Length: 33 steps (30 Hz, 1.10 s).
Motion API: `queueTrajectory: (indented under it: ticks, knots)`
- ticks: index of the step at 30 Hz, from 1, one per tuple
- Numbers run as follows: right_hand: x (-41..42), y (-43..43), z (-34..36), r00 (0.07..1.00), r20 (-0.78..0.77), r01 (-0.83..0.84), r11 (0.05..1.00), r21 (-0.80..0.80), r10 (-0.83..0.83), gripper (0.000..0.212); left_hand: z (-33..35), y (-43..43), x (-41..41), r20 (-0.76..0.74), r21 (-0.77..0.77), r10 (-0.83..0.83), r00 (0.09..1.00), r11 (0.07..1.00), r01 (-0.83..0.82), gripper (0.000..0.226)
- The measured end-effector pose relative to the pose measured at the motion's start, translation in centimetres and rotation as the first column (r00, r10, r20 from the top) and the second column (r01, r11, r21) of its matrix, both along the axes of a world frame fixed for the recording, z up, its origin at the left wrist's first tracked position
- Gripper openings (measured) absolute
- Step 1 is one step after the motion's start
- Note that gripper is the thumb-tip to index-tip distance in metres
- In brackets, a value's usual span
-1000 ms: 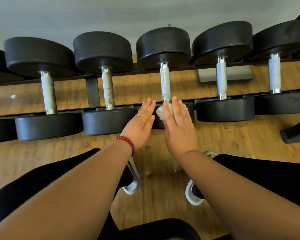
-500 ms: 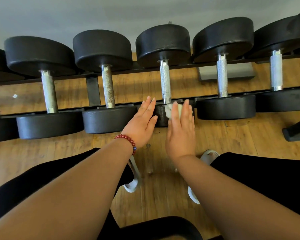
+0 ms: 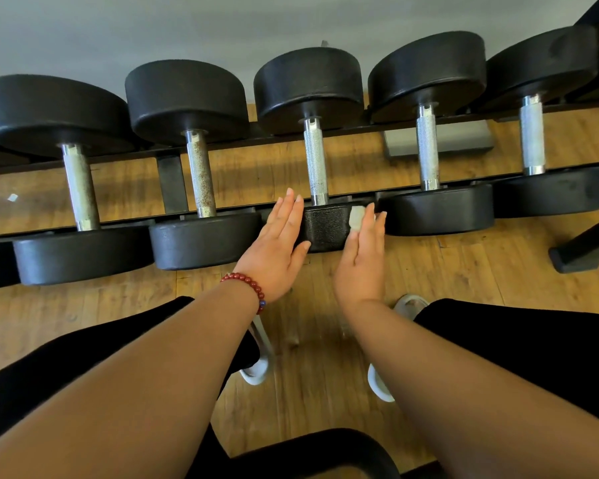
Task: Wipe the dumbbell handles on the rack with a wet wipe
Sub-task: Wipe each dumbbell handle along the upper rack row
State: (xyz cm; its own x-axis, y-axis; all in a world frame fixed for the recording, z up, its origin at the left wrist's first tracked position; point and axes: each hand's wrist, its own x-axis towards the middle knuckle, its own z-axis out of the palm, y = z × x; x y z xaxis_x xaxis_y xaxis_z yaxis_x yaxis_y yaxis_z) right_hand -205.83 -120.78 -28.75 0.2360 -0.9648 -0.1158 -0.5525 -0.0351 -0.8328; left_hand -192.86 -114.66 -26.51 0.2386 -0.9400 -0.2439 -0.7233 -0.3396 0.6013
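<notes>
L hand (image 3: pixel 277 247) flat, fingers straight, on left side of middle dumbbell (image 3: pixel 317 160) near head; R hand (image 3: pixel 362 267) fingers straight, pressing wadded wet wipe (image 3: pixel 356 217) on its right side.

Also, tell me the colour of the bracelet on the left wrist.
Bead bracelet: dark red, one blue bead; head view.

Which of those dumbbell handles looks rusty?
The handle of the second full dumbbell from the left: it is speckled brown with rust, while the others look plain silver.
</notes>
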Motion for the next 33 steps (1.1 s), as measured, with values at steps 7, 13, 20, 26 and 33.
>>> queueTrajectory:
  ticks: [7, 13, 20, 26, 33]
  knots:
    - [-0.3, -2.7, 0.9, 0.996, -0.024, -0.085, 0.995, 0.048, 0.086, 0.049, 0.0, 0.1, 0.3, 0.016, -0.012, -0.004, 1.0, 1.0, 0.004, 0.069]
    - [-0.9, -1.8, 0.0, 0.84, -0.394, -0.495, 0.825, -0.273, 0.373, 0.052, 0.3, 0.5, 0.7, 0.056, 0.002, 0.034, 0.998, 0.999, -0.034, 0.068]
    - [-3.3, -4.6, -0.5, 0.552, -0.698, -0.833, 0.341, -0.436, 0.456, 0.051, 0.9, 0.7, 1.1, 0.033, 0.04, 0.09, 0.995, 0.995, -0.091, 0.059]
    - [-0.9, -5.3, 0.8, 0.473, -0.734, -0.879, 0.204, -0.431, 0.488, 0.046, 0.5, 0.6, 1.0, 0.242, 0.062, 0.018, 0.97, 0.997, -0.034, 0.056]
    - [-3.3, -6.7, 0.8, 0.489, -0.729, -0.868, 0.186, -0.461, 0.479, 0.062, 1.1, 0.6, 1.8, 0.526, 0.057, 0.057, 0.849, 0.993, -0.102, 0.053]
